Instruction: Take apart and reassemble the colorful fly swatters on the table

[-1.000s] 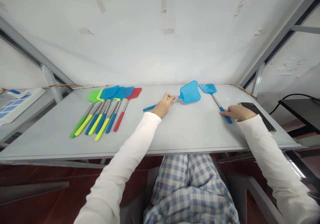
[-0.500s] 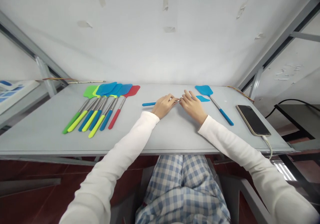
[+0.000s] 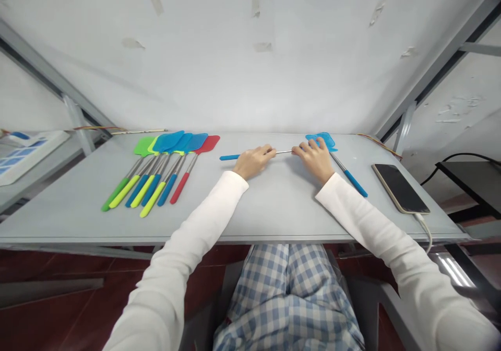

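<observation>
My right grip [image 3: 316, 159] has drawn away from my left grip [image 3: 254, 161], baring more of the swatter [image 3: 284, 152] between them. Both are pinched closed on it, its blue handle [image 3: 229, 157] jutting left of the left grip.

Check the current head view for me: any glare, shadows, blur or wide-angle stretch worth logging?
Head view: fairly even light on the tabletop, with a soft shadow below the right hand; head view: striped glare on a shiny surface at lower right; head view: the right sleeve looks stretched toward the corner; head view: the swatter's metal shaft reads distinctly.
</observation>
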`<state>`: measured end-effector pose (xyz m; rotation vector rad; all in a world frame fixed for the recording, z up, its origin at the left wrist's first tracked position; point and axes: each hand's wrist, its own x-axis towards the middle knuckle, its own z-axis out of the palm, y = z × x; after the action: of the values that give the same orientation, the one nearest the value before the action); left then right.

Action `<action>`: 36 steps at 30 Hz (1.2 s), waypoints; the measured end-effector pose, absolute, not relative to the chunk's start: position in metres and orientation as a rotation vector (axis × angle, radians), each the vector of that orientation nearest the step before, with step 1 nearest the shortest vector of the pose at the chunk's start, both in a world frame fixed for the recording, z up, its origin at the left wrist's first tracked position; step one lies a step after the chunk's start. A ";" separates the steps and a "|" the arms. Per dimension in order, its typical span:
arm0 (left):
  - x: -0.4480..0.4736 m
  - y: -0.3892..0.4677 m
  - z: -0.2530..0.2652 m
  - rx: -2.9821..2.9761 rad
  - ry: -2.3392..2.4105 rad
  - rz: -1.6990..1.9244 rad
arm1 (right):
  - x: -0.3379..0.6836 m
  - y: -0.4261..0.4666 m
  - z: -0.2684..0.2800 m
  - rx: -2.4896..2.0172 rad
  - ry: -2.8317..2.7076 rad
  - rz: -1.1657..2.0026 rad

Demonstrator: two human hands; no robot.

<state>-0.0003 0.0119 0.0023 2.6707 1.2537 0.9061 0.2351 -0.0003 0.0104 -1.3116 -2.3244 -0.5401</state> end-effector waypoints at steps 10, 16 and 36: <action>-0.047 0.025 0.013 2.772 1.579 0.840 | 0.287 0.018 0.019 -1.421 -2.138 -0.564; -0.009 0.007 0.006 2.793 1.392 1.063 | 0.242 -0.001 0.017 -1.299 -2.381 -0.555; -0.040 0.013 0.013 3.005 1.491 0.939 | 0.287 0.013 0.025 -1.180 -2.375 -0.675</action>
<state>-0.0396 0.0131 0.0135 3.0051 1.4914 0.9394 0.2868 0.0132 0.0254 -1.1802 -2.3747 -0.6749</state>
